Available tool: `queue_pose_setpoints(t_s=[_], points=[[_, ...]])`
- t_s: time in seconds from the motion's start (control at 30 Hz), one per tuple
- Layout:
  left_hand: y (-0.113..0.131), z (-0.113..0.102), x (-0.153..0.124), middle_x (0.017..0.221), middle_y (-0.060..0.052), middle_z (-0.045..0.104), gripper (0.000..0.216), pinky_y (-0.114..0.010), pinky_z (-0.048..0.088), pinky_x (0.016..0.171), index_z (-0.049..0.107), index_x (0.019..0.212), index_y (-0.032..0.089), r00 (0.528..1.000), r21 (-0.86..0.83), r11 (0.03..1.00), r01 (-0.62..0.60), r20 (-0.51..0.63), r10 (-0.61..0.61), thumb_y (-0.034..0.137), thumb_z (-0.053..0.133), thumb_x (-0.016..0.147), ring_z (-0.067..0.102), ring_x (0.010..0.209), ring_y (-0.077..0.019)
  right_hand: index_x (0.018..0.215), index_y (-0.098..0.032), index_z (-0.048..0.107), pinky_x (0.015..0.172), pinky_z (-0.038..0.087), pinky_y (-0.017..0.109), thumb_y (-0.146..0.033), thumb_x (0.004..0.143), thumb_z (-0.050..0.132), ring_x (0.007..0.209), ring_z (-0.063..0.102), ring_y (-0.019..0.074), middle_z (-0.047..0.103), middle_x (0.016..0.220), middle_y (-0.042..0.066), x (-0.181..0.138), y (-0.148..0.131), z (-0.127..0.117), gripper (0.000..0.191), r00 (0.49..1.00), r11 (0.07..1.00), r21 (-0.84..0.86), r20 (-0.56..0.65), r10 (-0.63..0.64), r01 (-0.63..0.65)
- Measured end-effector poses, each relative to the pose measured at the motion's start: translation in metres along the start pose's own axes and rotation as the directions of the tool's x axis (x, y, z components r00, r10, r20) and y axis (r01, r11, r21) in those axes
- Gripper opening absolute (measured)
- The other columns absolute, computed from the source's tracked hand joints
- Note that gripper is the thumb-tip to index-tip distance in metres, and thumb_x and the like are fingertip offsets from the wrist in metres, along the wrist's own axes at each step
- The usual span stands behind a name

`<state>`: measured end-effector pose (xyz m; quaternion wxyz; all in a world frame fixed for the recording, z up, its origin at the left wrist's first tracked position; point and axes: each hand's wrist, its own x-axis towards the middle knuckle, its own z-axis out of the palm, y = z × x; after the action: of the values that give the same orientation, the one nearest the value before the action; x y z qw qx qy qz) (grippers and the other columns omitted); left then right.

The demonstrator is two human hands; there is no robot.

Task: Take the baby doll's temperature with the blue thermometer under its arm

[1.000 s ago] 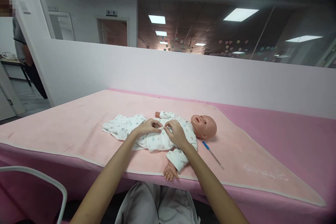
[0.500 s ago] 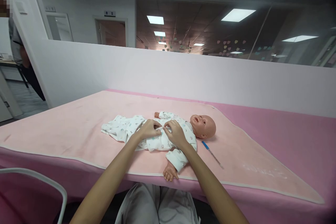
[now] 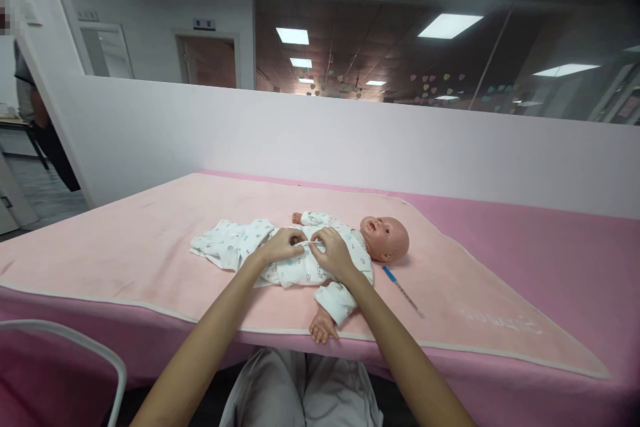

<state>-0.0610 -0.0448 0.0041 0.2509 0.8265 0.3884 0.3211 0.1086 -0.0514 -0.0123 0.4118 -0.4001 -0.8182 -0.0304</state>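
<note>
Both hands had edged closer together over one baby doll (image 3: 350, 247) lying on one pink blanket (image 3: 150, 247). Left hand (image 3: 281, 246) and right hand (image 3: 334, 254) pinched the front of its one white romper (image 3: 235, 245), fingers narrowly curled; one blue-capped thermometer (image 3: 403, 289) lay just beside the head.
</note>
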Motion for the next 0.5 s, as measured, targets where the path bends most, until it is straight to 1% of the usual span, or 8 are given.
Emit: queue_pose_setpoints(t_s=[0.13,0.23,0.37,0.43,0.5], points=[[-0.0001,-0.0007,-0.0004,0.067,0.002,0.05,0.019,-0.02,0.031,0.054,0.056,0.078,0.015,0.999,-0.032,0.999,-0.027,0.016,0.028,0.019,0.046,0.062,0.041,0.06,-0.0094,0.075,-0.02,0.052,0.073,0.035,0.029,-0.024,0.074,0.052,0.078,0.045,0.0157,0.052,0.077,0.002,-0.0008,0.0011,0.0016,0.005,1.0,1.0,-0.022,0.004,-0.021,0.021],[0.0003,0.0,0.0004,0.065,0.002,0.048,0.017,-0.02,0.031,0.054,0.055,0.075,0.015,0.999,0.024,0.999,-0.027,0.019,0.026,0.019,0.046,0.061,0.04,0.059,-0.0093,0.074,-0.02,0.053,0.072,0.036,0.029,-0.024,0.073,0.052,0.078,0.045,0.0157,0.051,0.076,0.002,-0.0013,0.0015,0.002,0.004,1.0,0.999,-0.037,0.004,-0.02,0.02],[-0.0007,0.0026,0.0019,0.063,0.002,0.048,0.013,-0.021,0.03,0.053,0.055,0.071,0.016,0.999,0.11,0.993,-0.034,-0.02,0.036,0.021,0.048,0.061,0.039,0.059,-0.0097,0.073,-0.02,0.053,0.072,0.036,0.028,-0.023,0.072,0.052,0.078,0.044,0.0155,0.05,0.076,0.002,-0.0018,0.0018,0.0017,0.004,1.0,0.999,-0.047,0.004,-0.022,0.022],[-0.0012,0.0038,0.0021,0.063,0.002,0.048,0.013,-0.021,0.03,0.053,0.055,0.07,0.016,0.999,0.106,0.994,-0.033,-0.026,0.036,0.022,0.048,0.061,0.04,0.058,-0.0097,0.073,-0.02,0.054,0.072,0.036,0.028,-0.023,0.072,0.053,0.078,0.044,0.0155,0.05,0.076,0.002,-0.0017,0.0019,0.0017,0.004,1.0,0.999,-0.051,0.008,-0.018,0.019],[-0.0011,0.0043,0.0018,0.064,0.002,0.049,0.014,-0.021,0.03,0.053,0.055,0.072,0.016,1.0,0.068,0.998,-0.003,-0.019,0.005,0.022,0.048,0.062,0.04,0.058,-0.0096,0.074,-0.02,0.053,0.071,0.036,0.028,-0.022,0.071,0.053,0.078,0.044,0.0156,0.05,0.076,0.002,-0.0015,0.0017,0.0018,0.003,1.0,0.998,-0.054,0.014,-0.015,0.016]])
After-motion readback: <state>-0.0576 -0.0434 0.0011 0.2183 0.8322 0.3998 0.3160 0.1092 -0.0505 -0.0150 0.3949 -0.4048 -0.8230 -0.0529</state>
